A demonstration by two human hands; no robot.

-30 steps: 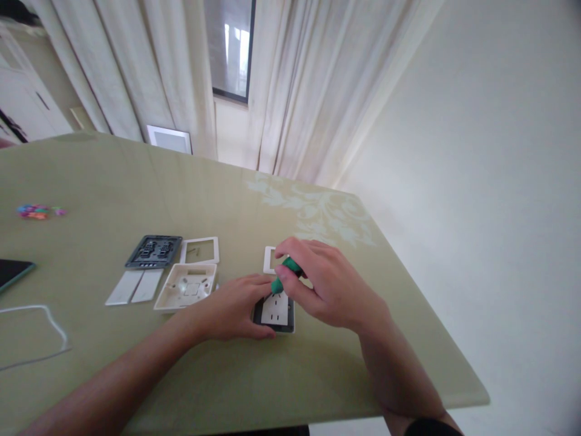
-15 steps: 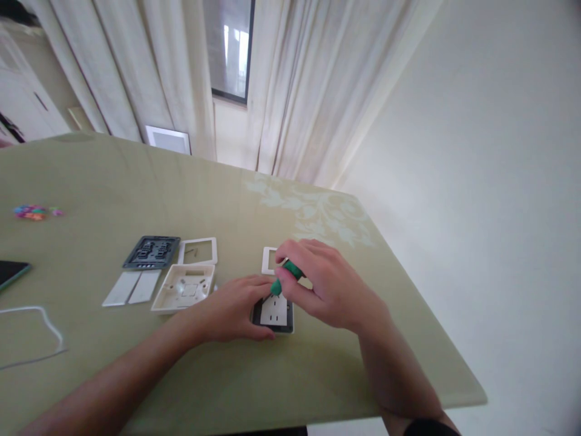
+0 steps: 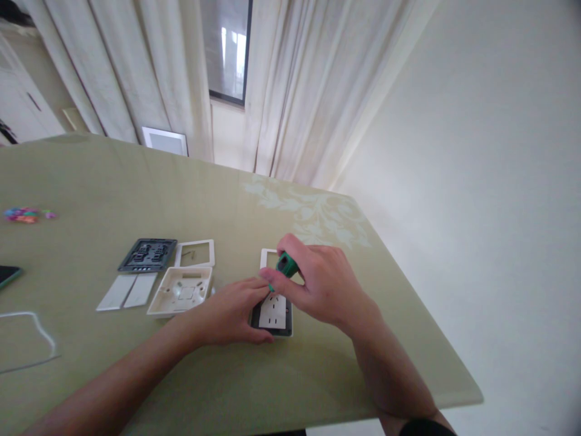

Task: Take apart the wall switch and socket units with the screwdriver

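A wall socket with a white face and dark grey border lies on the table. My left hand grips it from the left, thumb along the near edge and fingers at the far side. In my right hand is a green-handled screwdriver, closed in the fingers above the socket. The driver tilts down toward the socket's left side; where its tip meets is hidden behind the fingers. Just behind the socket lies a white frame, partly covered by my right hand.
Left of my hands lie a white mounting box, a dark switch base, another white frame with small screws inside, and two white plates. Farther left are a white cable, a dark phone-like object and small colourful pieces.
The right hand and the screwdriver have turned a little, with the handle's end now facing more toward the camera. My left hand stays on the socket. The view has shifted slightly.
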